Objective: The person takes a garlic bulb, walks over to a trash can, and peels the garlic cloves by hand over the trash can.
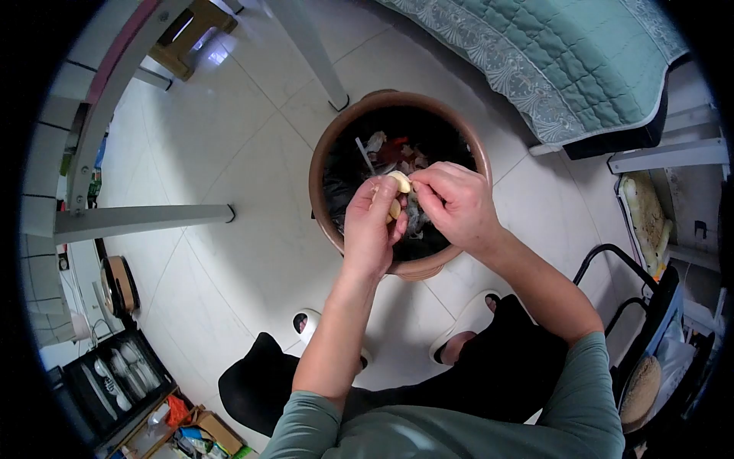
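Note:
Over a round brown bin (324, 222) with a dark lining, both hands are close together. My left hand (369, 222) is closed round small pale yellow pieces that look like garlic cloves (400, 182); one sticks up at its thumb tip and another shows lower among the fingers. My right hand (457, 205) pinches at the upper piece's right side with thumb and forefinger; what lies between those fingertips is too small to make out. Inside the bin, below the hands, lie scraps (394, 153), some reddish, some whitish.
White table legs (153, 218) stand at the left. A green quilted cover (569, 69) hangs at the upper right. Down at the lower left is an open drawer with utensils (115, 382). A dark-framed chair (646, 329) stands at the right. My slippered feet (459, 340) are below the bin.

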{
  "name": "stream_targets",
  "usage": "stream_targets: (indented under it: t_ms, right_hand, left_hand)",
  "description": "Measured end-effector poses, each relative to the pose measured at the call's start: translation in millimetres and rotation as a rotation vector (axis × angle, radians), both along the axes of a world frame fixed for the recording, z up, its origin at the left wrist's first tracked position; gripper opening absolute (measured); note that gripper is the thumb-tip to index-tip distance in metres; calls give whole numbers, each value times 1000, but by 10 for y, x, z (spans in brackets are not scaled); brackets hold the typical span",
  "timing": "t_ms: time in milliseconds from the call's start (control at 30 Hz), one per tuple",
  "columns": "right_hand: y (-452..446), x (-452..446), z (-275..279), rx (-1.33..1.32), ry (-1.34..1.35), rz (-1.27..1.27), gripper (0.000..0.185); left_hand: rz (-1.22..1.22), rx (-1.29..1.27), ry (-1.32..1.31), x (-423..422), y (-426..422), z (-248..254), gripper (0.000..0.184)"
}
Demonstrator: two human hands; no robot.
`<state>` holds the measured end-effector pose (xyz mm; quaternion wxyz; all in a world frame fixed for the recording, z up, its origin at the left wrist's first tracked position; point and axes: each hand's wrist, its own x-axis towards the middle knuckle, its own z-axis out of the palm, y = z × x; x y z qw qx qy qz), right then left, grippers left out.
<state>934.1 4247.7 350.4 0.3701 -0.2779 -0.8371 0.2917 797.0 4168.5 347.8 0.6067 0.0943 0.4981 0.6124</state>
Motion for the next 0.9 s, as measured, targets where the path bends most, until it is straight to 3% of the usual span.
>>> stream_targets:
  t_ms: [167,233,500,600,633,700,900]
  right_hand:
    - [-25,2,14,6,46,2,8]
    - [-52,9,20,-204,118,-36,6]
    - [36,-5,-13,-556,303,-226,10]
    - [131,87,-54,-163,-242,-276,14]
    - [145,104,-108,-162,-242,-278,14]
    - [154,106,-211,161,-391,-243,10]
    - [148,139,-142,125,-723,-201,4]
  left_hand:
    - [-73,37,113,19,-17,13,17]
    - [-86,51,155,18,-19,8,16]
    - [-79,151,248,39,-46,-106,12]
    - [-71,179,282,43,-34,-116,12]
    - [-79,126,168,35,-27,-85,13]
    - [-87,69,55,16,-26,-80,14]
    - [-85,65,-150,-13,-29,-94,28]
